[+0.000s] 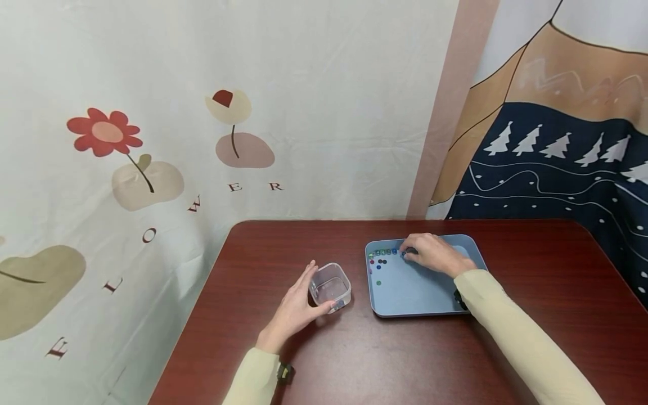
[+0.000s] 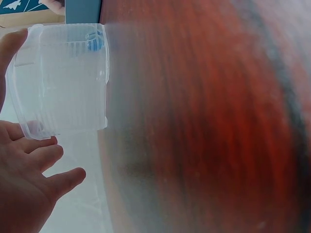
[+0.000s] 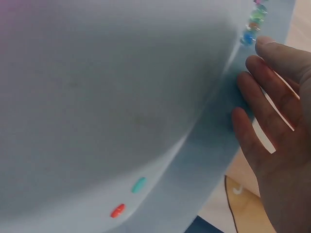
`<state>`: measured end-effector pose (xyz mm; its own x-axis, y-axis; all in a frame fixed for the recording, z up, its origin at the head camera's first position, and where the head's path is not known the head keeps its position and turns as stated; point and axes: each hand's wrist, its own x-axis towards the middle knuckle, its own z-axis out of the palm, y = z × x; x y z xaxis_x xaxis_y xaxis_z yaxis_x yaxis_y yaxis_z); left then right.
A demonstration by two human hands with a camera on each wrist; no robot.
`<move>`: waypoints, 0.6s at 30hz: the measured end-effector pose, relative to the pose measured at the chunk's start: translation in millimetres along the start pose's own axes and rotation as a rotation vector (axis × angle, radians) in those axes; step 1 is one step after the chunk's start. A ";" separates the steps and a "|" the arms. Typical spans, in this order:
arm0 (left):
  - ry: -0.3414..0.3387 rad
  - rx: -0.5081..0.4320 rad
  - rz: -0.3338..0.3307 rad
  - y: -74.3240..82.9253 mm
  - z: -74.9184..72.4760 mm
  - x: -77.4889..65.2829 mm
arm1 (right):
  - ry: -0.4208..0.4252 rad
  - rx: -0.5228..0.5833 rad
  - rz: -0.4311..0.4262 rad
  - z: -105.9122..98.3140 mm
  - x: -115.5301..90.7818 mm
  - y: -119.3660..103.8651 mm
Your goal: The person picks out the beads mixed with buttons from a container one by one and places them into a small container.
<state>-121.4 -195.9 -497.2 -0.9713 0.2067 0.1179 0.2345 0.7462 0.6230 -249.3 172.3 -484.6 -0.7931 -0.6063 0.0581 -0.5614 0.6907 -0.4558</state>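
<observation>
The left hand (image 1: pixel 298 298) grips a clear container (image 1: pixel 331 286) between thumb and spread fingers, above or on the table (image 1: pixel 324 360). The container's mouth faces up, its outline nearly square; a bluish patch shows low at its near right corner — contents or marking, I cannot tell. Just right lies a blue tray (image 1: pixel 415 298), long axis running left to right. A bead row (image 1: pixel 383 252) follows the far wall the same way, with loose beads (image 1: pixel 378 267) nearer. The right hand (image 1: pixel 435 254) has thumb and fingertips at the row's right-end blue bead (image 3: pixel 248 38) — whether pinching it, I cannot tell. In the right wrist view, oblong teal (image 3: pixel 139 185) and red (image 3: pixel 117 210) beads slant roughly along the wall.
</observation>
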 end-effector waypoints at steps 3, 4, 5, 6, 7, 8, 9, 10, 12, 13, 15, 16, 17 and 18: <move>-0.004 0.003 -0.003 0.2 -0.4 0.2 | 0.028 0.006 -0.013 -6.4 -0.8 -5.7; -0.005 0.004 -0.003 0.3 -0.5 0.0 | 0.037 0.008 -0.018 -8.5 -1.2 -7.7; -0.005 0.006 -0.003 0.6 -0.6 -0.2 | 0.047 0.011 -0.024 -10.5 -1.5 -9.7; -0.005 0.008 -0.002 0.8 -0.8 -0.4 | 0.056 0.014 -0.027 -12.4 -2.1 -11.7; -0.006 0.007 -0.001 1.1 -1.0 -0.6 | 0.066 0.016 -0.033 -14.0 -2.3 -13.4; -0.006 0.008 0.001 1.3 -1.2 -0.8 | 0.075 0.021 -0.034 -15.7 -2.7 -15.3; -0.006 0.007 0.004 1.5 -1.3 -1.0 | 0.081 0.025 -0.037 -17.1 -3.3 -16.8; -0.007 0.008 0.005 1.6 -1.4 -1.3 | 0.086 0.028 -0.036 -18.5 -4.0 -18.7; -0.009 0.011 0.006 1.8 -1.6 -1.9 | 0.096 0.035 -0.040 -21.2 -5.3 -22.6; -0.009 0.011 0.006 1.9 -1.6 -2.3 | 0.100 0.037 -0.043 -22.3 -6.0 -24.7; -0.010 0.013 0.006 1.9 -1.6 -3.0 | 0.110 0.038 -0.055 -24.3 -7.5 -29.3; -0.011 0.014 0.004 2.0 -1.5 -3.2 | 0.116 0.039 -0.063 -24.9 -8.1 -31.6; -0.011 0.014 0.004 2.1 -1.5 -3.4 | 0.125 0.040 -0.073 -25.5 -8.6 -34.0; -0.011 0.013 0.004 2.1 -1.4 -3.7 | 0.136 0.041 -0.085 -25.8 -9.1 -36.3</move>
<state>-117.4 -196.0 -495.2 -0.9699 0.2163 0.1119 0.2387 0.7536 0.6125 -227.8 162.9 -445.6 -0.7690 -0.6015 0.2162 -0.6204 0.6208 -0.4794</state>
